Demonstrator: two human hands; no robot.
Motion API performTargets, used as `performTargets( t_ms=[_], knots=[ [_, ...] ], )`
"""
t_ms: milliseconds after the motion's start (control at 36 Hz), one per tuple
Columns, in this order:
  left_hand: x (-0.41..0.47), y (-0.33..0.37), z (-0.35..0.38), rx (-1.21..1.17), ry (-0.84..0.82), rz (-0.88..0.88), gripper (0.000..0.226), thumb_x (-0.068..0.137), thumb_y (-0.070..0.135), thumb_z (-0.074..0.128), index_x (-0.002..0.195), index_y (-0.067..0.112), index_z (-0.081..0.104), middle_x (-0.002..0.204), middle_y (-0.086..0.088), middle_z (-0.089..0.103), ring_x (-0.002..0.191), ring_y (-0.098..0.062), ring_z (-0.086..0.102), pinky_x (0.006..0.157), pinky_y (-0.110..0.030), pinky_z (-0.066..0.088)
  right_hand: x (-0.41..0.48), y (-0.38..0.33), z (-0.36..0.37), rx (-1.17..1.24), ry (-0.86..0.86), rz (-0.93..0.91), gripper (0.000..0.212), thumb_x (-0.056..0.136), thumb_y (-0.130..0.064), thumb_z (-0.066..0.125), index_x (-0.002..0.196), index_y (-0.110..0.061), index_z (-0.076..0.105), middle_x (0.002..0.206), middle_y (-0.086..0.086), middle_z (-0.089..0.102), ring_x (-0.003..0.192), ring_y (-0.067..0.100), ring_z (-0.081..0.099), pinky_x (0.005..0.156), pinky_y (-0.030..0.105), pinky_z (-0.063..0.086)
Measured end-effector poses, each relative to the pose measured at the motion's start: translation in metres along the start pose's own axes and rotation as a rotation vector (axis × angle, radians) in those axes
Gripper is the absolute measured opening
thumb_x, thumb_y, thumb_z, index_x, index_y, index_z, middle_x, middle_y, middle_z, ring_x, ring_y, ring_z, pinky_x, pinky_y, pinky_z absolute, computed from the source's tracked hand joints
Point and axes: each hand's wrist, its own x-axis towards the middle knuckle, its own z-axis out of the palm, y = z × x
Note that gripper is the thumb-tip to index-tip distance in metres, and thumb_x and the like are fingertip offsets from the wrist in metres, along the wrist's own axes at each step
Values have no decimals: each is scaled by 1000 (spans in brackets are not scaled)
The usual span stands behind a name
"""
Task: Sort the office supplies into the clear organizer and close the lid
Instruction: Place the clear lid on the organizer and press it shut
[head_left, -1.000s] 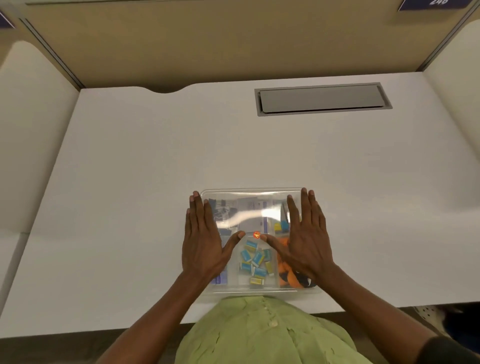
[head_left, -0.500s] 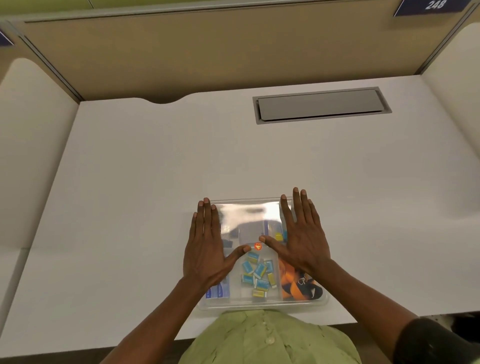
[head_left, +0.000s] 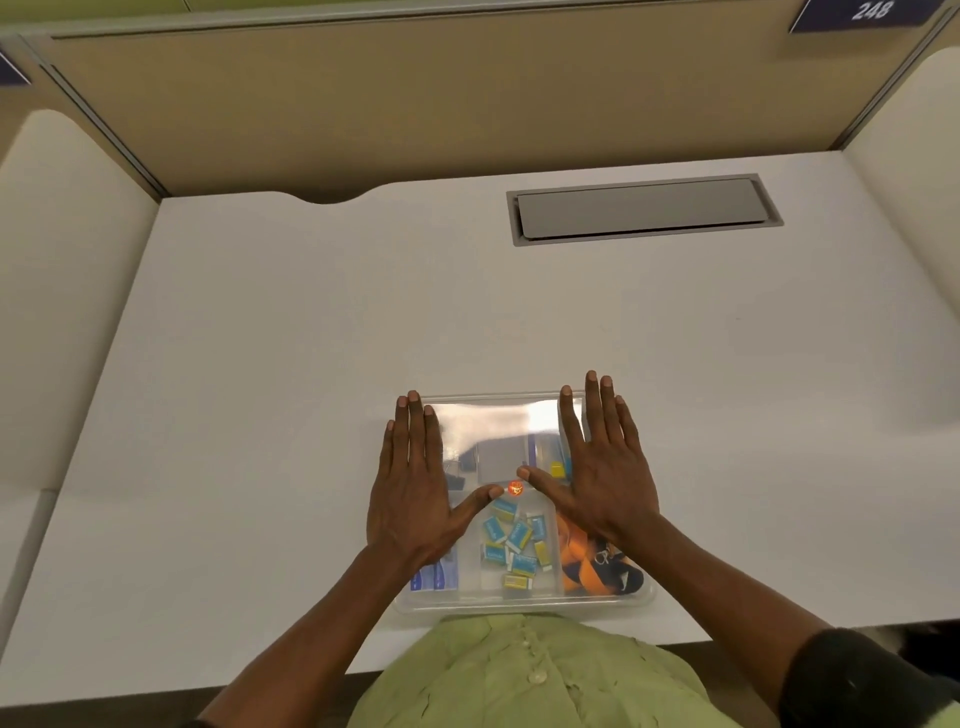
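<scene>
A clear organizer (head_left: 498, 415) lies flat on the white desk near its front edge, its clear lid down over the compartments. Through the lid I see several small blue and yellow boxes (head_left: 511, 543) in the middle, something orange and black (head_left: 597, 566) at the right, and blue packs (head_left: 434, 574) at the left. My left hand (head_left: 415, 493) rests flat, fingers spread, on the lid's left side. My right hand (head_left: 602, 467) lies flat on the right side. Both thumbs point inward toward a small orange dot (head_left: 515, 488) at the lid's centre.
A grey cable hatch (head_left: 644, 208) is set into the white desk (head_left: 260, 364) at the back right. Tan partition walls (head_left: 415, 104) close the desk at the back and sides. My green shirt (head_left: 519, 675) fills the bottom of the view.
The view has tilted, so the organizer sits lower in frame. Both hands stay flat on the lid, the right hand's fingers now reaching past its far edge.
</scene>
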Motion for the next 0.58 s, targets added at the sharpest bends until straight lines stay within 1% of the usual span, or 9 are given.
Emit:
performTargets(
  t_ms=[139, 250, 333, 444, 528, 583],
  knots=[
    [0, -1, 2, 19, 16, -4, 124, 84, 92, 38, 165, 7, -1, 175, -11, -12, 163, -26, -7, 130, -52, 19, -1, 0, -2, -11, 37, -16, 114, 82, -91, 35, 164, -18, 2, 171, 15, -9, 159, 32, -6, 126, 53, 15],
    [5, -1, 1, 17, 29, -7, 120, 87, 88, 39, 165, 4, 5, 175, -12, -10, 163, -26, -6, 130, -53, 20, 5, 0, -6, -19, 39, -34, 114, 83, -90, 35, 164, -17, 1, 170, 17, -10, 159, 33, -7, 125, 56, 20],
    [4, -2, 2, 18, 39, -5, 116, 90, 86, 39, 165, 3, 8, 175, -13, -10, 163, -27, -6, 130, -54, 18, 6, 1, -6, -21, 32, -39, 114, 83, -91, 34, 164, -17, 0, 170, 17, -11, 158, 33, -7, 125, 56, 20],
    [-4, 1, -3, 59, 52, -37, 106, 95, 82, 32, 165, 4, 12, 174, -15, -9, 163, -28, -7, 131, -54, 16, 6, 0, -10, -23, 16, -33, 115, 82, -92, 32, 163, -18, -1, 170, 17, -13, 158, 33, -10, 126, 56, 17],
    [-20, 6, -6, 9, 87, -60, 103, 96, 80, 32, 166, 9, 6, 175, -12, -9, 163, -27, -6, 132, -52, 10, -3, -5, -16, -13, 28, -23, 110, 87, -88, 30, 164, -16, 1, 170, 15, -12, 158, 31, -9, 126, 55, 17],
    [-37, 8, -5, -8, 94, -57, 103, 96, 80, 32, 166, 10, 5, 175, -11, -8, 163, -27, -5, 132, -52, 9, -17, -11, -20, -3, 40, -21, 106, 88, -87, 29, 164, -16, 7, 171, 15, -10, 159, 30, -8, 127, 55, 17]
  ],
)
